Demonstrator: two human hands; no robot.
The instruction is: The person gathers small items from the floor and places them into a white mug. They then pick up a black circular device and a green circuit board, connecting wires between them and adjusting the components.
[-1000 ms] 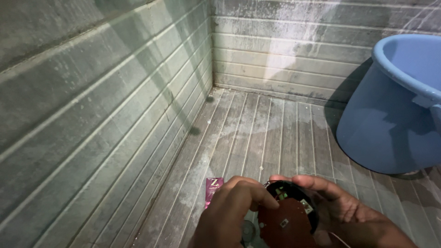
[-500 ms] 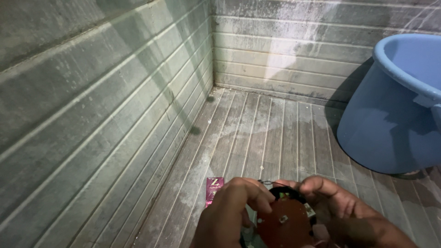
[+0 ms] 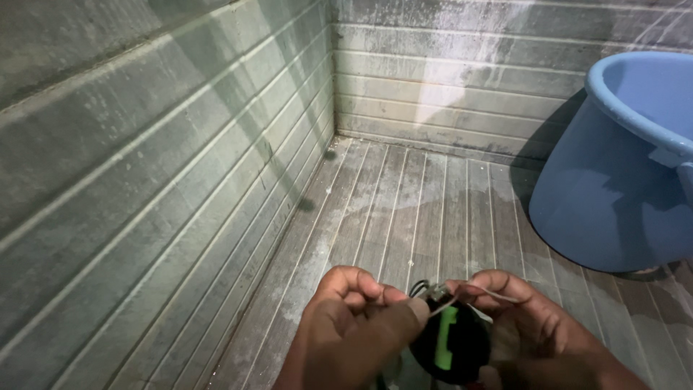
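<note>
Walls (image 3: 166,144): two grey, ribbed, stained surfaces meet in a corner at upper middle; they fill the left and top of the view.
Floor (image 3: 426,209): grey grooved boards, damp-looking and blotchy, run from the corner toward the camera.
Tub (image 3: 613,188): a large light-blue plastic tub stands on the floor at the right, against the back wall, well apart from the hands.
Left hand (image 3: 354,332): low in the view at centre, fingers curled, thumb and fingertips pinched on the wires at the top of the device.
Right hand (image 3: 534,328): just beside it on the right, fingers wrapped round the device's right side, fingertips closed on a thin pale wire.
Device (image 3: 451,347): a small round black casing with a bright green strip, held between both hands above the floor, near the bottom edge.
Wires (image 3: 433,291): thin strands bunch at the device's top, between the two sets of fingertips.
</note>
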